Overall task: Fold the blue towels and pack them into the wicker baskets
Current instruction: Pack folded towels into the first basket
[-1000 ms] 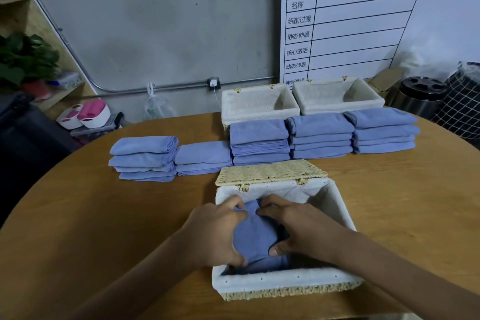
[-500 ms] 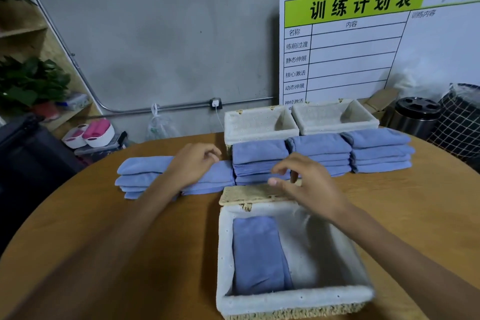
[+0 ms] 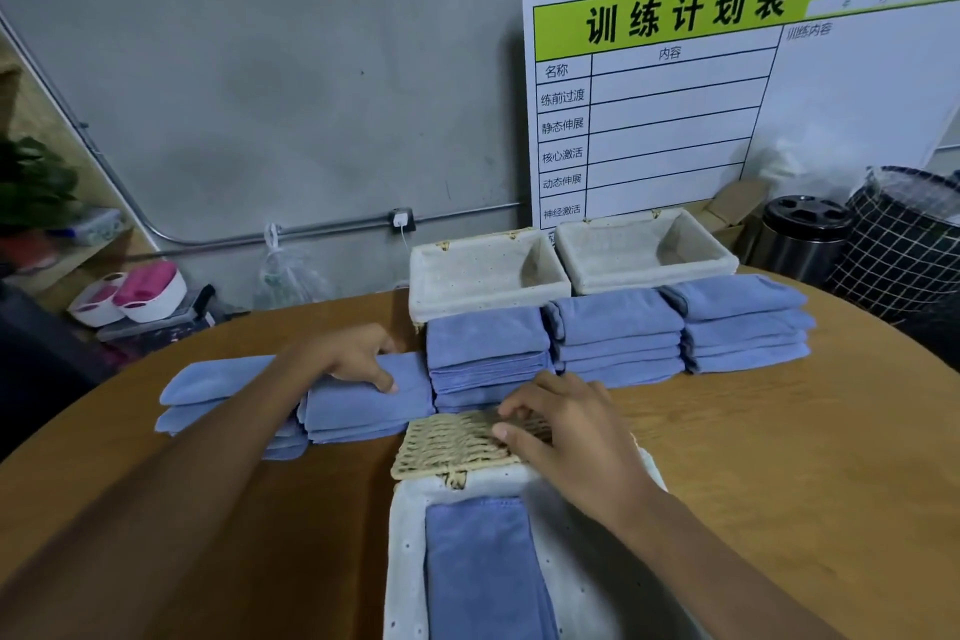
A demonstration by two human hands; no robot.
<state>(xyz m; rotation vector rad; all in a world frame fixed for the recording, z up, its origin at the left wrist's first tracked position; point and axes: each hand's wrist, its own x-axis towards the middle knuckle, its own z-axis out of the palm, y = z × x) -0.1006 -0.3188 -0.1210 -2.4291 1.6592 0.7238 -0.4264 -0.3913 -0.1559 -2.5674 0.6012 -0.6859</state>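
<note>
both hands have left the near cloth-lined wicker basket since a second ago and reached toward the far edge of the round wooden table. left hand rests on the second stack of folded blue terry towels from the left, fingers curled over its top towel and thumb at the front fold, apparently gripping it for the next lift, though the fingertips are partly hidden. right hand lies with loosely bent fingers on the flat woven wicker lid, holding nothing; the lid is hinged back from the basket's far rim, and the hand probably steadies it so the opening stays free. one folded blue towel already lies flat against the left wall of the basket, leaving the right half of the white dotted liner bare for a second pile. four more towel stacks run in a row toward the table's far right edge: leftmost stack, then a middle stack, its neighbour and the rightmost stack, all soft, thick-piled and squared. two empty lined baskets wait behind them at the far edge. packing has barely begun.
</note>
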